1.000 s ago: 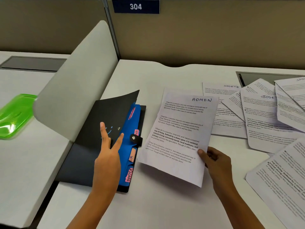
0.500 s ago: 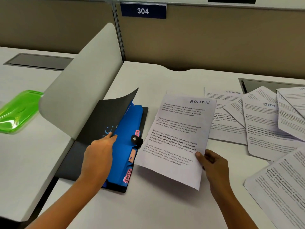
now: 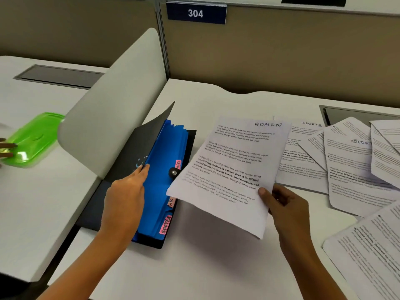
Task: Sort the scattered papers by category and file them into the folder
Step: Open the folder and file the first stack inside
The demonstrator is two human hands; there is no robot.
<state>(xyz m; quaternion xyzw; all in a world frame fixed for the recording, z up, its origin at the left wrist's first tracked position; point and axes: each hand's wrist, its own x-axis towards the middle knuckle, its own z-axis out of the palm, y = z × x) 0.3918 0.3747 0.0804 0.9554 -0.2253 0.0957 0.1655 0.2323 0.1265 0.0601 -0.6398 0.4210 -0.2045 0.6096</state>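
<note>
On white worktop (image 3: 216, 267), tan partition (image 3: 281, 61) behind, plate 304 (image 3: 195, 13). Fingers of left hand (image 3: 125, 195) pinch lifted black cover (image 3: 149, 137) of blue expanding folder (image 3: 162, 169). Fingers of right hand (image 3: 285, 204) grip ADMIN sheet (image 3: 233, 169), its corner over the folder's right edge. Loose papers (image 3: 350, 169) lie right; green tray (image 3: 32, 139) sits left, past grey divider (image 3: 112, 100).

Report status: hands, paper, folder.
Left hand holds folder cover up. Right hand pinches ADMIN sheet, not yet filed. Snap strap lies across blue dividers.
</note>
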